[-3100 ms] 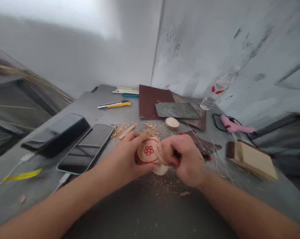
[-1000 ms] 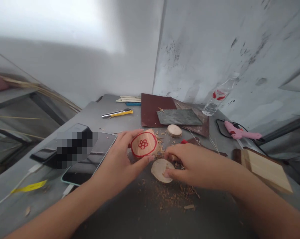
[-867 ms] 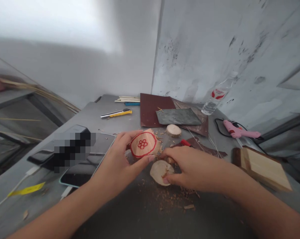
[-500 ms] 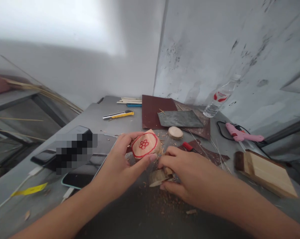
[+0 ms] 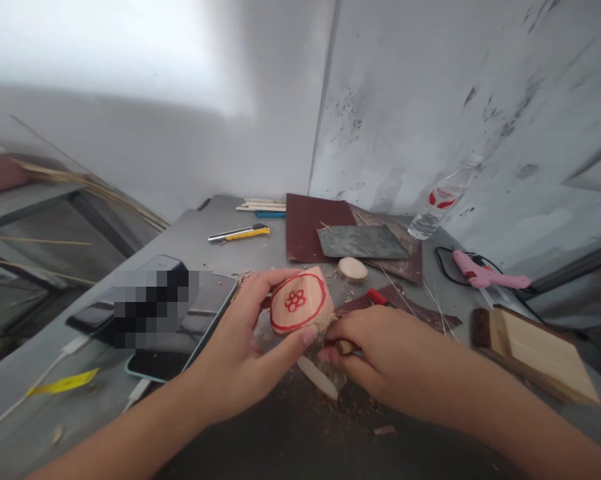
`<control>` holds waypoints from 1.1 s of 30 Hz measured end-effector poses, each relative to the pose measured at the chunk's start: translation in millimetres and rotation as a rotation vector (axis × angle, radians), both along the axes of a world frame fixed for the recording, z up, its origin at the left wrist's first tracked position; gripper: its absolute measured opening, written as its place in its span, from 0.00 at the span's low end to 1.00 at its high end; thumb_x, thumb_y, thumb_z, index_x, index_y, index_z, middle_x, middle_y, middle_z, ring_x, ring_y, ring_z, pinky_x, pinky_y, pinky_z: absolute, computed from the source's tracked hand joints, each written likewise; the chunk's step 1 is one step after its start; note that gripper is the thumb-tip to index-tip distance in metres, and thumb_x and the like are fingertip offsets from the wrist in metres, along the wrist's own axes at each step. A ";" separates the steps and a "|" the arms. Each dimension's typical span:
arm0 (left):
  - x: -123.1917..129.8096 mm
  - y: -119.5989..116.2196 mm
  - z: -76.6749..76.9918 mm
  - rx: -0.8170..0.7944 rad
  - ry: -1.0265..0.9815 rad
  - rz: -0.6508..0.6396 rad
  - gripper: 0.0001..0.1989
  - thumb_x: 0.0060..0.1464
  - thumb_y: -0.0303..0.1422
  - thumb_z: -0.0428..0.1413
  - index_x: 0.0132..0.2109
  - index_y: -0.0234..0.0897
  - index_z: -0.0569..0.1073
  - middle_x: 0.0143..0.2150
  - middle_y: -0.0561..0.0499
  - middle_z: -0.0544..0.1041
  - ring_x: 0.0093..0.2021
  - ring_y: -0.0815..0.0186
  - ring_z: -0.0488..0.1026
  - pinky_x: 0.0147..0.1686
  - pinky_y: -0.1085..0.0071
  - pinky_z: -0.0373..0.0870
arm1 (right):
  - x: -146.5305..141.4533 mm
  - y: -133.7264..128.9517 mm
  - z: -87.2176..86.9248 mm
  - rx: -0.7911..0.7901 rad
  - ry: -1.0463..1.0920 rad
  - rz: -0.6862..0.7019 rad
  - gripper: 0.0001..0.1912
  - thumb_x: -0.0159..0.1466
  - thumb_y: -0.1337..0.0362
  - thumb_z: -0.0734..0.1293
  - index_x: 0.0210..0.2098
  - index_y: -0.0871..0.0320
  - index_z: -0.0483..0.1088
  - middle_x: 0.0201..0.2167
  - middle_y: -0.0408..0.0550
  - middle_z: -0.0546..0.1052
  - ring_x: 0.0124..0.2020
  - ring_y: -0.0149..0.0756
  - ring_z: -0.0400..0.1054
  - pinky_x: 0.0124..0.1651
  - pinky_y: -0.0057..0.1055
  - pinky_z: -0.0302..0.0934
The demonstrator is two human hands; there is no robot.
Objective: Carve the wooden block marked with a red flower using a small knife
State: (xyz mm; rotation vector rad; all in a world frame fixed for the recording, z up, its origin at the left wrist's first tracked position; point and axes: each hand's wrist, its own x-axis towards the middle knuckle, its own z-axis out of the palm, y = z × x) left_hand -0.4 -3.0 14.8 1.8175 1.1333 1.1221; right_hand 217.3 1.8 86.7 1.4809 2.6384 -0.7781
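Observation:
My left hand (image 5: 253,333) is closed on a pale wooden block (image 5: 308,303) with a red outline and a red flower drawn on its face. The thumb presses the near edge and the fingers wrap the far side. Just to the right, my right hand (image 5: 375,347) is closed round a short wooden handle (image 5: 346,347); the rest of that item is hidden by the fingers and the block. Below both hands a slice of wood with bark (image 5: 323,380) rests tilted, its pale cut face toward me. Wood shavings (image 5: 350,407) lie scattered around it.
Phones (image 5: 155,363) with cables lie to the left. Behind are a yellow utility knife (image 5: 240,233), dark red sheets (image 5: 313,227), a grey sheet (image 5: 363,241) and a round wood slice (image 5: 352,269). A red marker (image 5: 377,297), water bottle (image 5: 440,200), pink glue gun (image 5: 485,272) and wooden block (image 5: 540,353) stand rightward.
The marked block has shifted slightly right and down, toward the right hand. My right hand has drawn in against it. The bark-edged slice under the hands has tipped to another angle.

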 end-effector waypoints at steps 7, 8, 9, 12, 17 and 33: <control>-2.0 -1.7 0.0 0.105 0.091 -0.016 0.30 0.57 0.31 0.63 0.64 0.51 0.66 0.60 0.48 0.75 0.58 0.52 0.76 0.60 0.48 0.74 | 4.9 5.2 -0.9 0.028 -0.073 -0.098 0.10 0.68 0.68 0.65 0.30 0.57 0.71 0.29 0.49 0.79 0.28 0.36 0.68 0.31 0.33 0.47; -1.6 -1.3 0.7 0.109 0.103 -0.018 0.30 0.56 0.30 0.63 0.63 0.51 0.66 0.59 0.48 0.74 0.58 0.52 0.76 0.60 0.48 0.74 | 6.2 6.3 -1.1 0.046 -0.077 -0.109 0.09 0.68 0.68 0.65 0.30 0.57 0.69 0.29 0.48 0.79 0.28 0.36 0.68 0.31 0.33 0.47; -0.9 -0.6 1.4 0.113 0.118 -0.022 0.30 0.55 0.30 0.64 0.63 0.50 0.67 0.59 0.48 0.74 0.58 0.53 0.75 0.60 0.49 0.74 | 7.6 7.4 -1.5 0.060 -0.072 -0.109 0.09 0.68 0.68 0.65 0.30 0.57 0.69 0.29 0.48 0.79 0.28 0.36 0.67 0.31 0.32 0.48; 1.4 2.2 1.7 0.128 0.172 -0.045 0.29 0.53 0.27 0.64 0.61 0.50 0.69 0.58 0.49 0.74 0.59 0.53 0.72 0.59 0.52 0.73 | 12.0 10.7 -3.4 0.073 -0.019 -0.073 0.10 0.69 0.65 0.65 0.31 0.56 0.69 0.29 0.47 0.78 0.29 0.37 0.68 0.32 0.32 0.50; 3.0 6.8 -4.6 0.136 0.227 -0.057 0.28 0.53 0.29 0.69 0.59 0.49 0.72 0.58 0.49 0.75 0.61 0.53 0.71 0.63 0.50 0.69 | 18.1 13.2 -5.3 0.131 0.169 -0.042 0.06 0.66 0.68 0.68 0.41 0.55 0.77 0.35 0.49 0.82 0.35 0.42 0.73 0.36 0.32 0.58; 6.3 4.1 -11.6 -0.240 -0.381 -0.212 0.20 0.68 0.32 0.59 0.64 0.40 0.65 0.62 0.40 0.75 0.62 0.53 0.77 0.62 0.51 0.76 | 18.0 17.5 -6.6 0.205 0.044 -0.096 0.10 0.64 0.64 0.71 0.45 0.56 0.73 0.38 0.50 0.81 0.38 0.45 0.76 0.37 0.32 0.62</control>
